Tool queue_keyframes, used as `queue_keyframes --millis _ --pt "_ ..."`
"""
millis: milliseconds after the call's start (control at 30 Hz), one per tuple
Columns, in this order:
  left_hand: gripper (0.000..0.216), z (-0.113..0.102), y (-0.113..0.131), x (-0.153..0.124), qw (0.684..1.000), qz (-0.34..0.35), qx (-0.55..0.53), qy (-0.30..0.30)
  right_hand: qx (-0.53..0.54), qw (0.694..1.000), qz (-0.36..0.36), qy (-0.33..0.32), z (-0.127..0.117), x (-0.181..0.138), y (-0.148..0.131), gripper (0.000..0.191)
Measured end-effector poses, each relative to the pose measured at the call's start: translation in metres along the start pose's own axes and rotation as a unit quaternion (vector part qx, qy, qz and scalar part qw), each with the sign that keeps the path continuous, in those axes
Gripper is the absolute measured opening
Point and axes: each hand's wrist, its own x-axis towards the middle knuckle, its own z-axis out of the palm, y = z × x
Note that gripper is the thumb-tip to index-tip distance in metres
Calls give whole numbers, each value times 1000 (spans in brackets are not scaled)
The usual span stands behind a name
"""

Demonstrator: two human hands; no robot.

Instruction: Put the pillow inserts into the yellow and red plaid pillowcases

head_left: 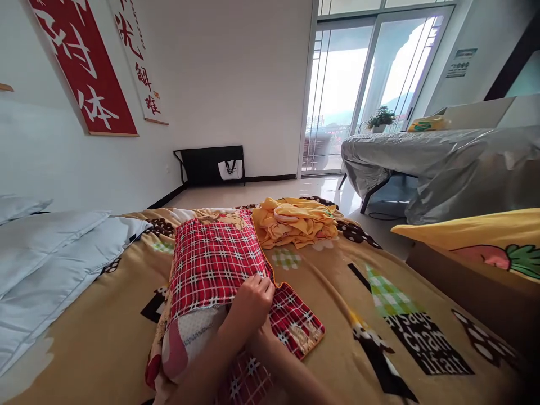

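Note:
A pillow (196,326) with a grey and mauve pattern lies lengthwise on the bed, partly inside a red plaid pillowcase (215,253). Its near end sticks out of the case's opening. My left hand (253,293) is closed, its fingers curled on the case's edge at the right side of the opening. Just below it, my right hand (260,333) reaches in under the left wrist; its fingers are hidden by the left hand and the cloth. The case's loose plaid flap (297,320) with orange trim spreads to the right of my hands.
A crumpled yellow cloth pile (295,222) lies beyond the pillow on the tan patterned blanket (333,315). White pillows (63,253) lie at left. A cardboard box (459,275) with yellow cloth stands at right, near a plastic-covered table (422,149).

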Motion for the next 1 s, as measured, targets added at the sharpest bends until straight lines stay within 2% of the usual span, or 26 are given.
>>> queue_keyframes --millis 100,133,167,233,300,333,467,600,667,733,800,867,933,1000 --pt "19 2 13 -1 999 32 0 -21 -93 985 142 22 -9 3 -12 37" --pt "18 2 15 -2 999 36 -3 -26 -112 982 154 16 -10 2 -10 38" --pt "18 0 15 -2 999 35 -6 -28 -117 984 135 1 -9 2 -6 37" --pt "21 -7 8 -2 1000 15 -11 -24 -89 995 27 -42 -5 2 9 34" --pt "27 -17 -8 -5 1000 -20 -12 -9 -48 992 -85 -78 -3 2 25 31" --pt "30 -24 -18 -8 999 -42 -13 1 -37 989 -107 -89 -3 3 30 33" --pt "40 -51 -62 -33 990 -135 -28 32 -46 987 -68 -135 -24 8 32 59" --pt "36 -65 -95 -60 975 -213 -64 -6 -87 977 -27 -192 -60 8 27 73" --pt "27 -67 -105 -66 967 -228 -109 -26 -101 976 -34 -191 -75 1 26 73" --pt "21 -66 -110 -68 964 -218 -149 -31 -89 980 -88 -157 -82 -11 22 65" --pt "20 -62 -113 -67 964 -199 -175 -22 -36 970 -208 -122 -80 -23 14 55" --pt "21 -58 -115 -64 964 -184 -193 -13 18 943 -315 -107 -69 -31 6 49" --pt "22 -53 -117 -61 962 -172 -212 -10 38 933 -339 -116 -53 -32 1 50" --pt "23 -50 -115 -58 962 -166 -216 -16 40 941 -307 -136 -38 -27 3 54"
